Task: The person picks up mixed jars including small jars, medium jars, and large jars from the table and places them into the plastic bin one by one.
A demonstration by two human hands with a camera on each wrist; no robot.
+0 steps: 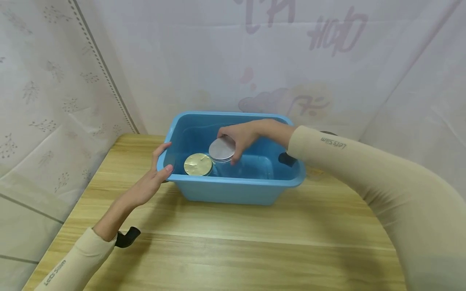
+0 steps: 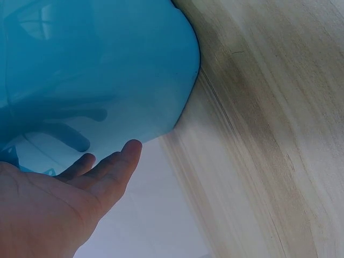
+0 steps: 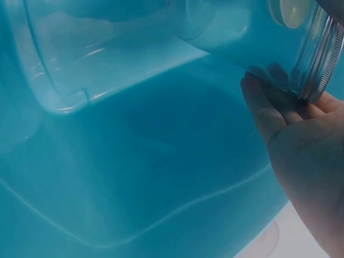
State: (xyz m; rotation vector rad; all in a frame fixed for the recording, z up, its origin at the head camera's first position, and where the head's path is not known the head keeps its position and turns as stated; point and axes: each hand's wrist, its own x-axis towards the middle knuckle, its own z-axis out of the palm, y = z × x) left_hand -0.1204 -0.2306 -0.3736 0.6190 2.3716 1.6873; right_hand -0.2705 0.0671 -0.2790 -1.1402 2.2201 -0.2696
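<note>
A clear jar with a silver screw lid (image 1: 222, 148) is in my right hand (image 1: 242, 135), thumb and fingers spread round the lid's edge. In the right wrist view, the right hand (image 3: 301, 129) holds the jar (image 3: 317, 59) by its ribbed lid and clear side. Close beside it, inside the blue plastic tub (image 1: 233, 182), stands another round container with a gold foil-like top (image 1: 198, 164). At the tub's left end my left hand (image 1: 154, 176) holds the rim, thumb and a finger over it. Its other fingers (image 2: 115, 169) lie along the outer wall.
The tub stands on a wood-grain table (image 1: 233, 238), close to the back edge. Behind it hangs a pale printed curtain (image 1: 218, 60), with another patterned sheet (image 1: 47, 93) at the left. A black strap end (image 1: 127, 237) sticks out from the left sleeve.
</note>
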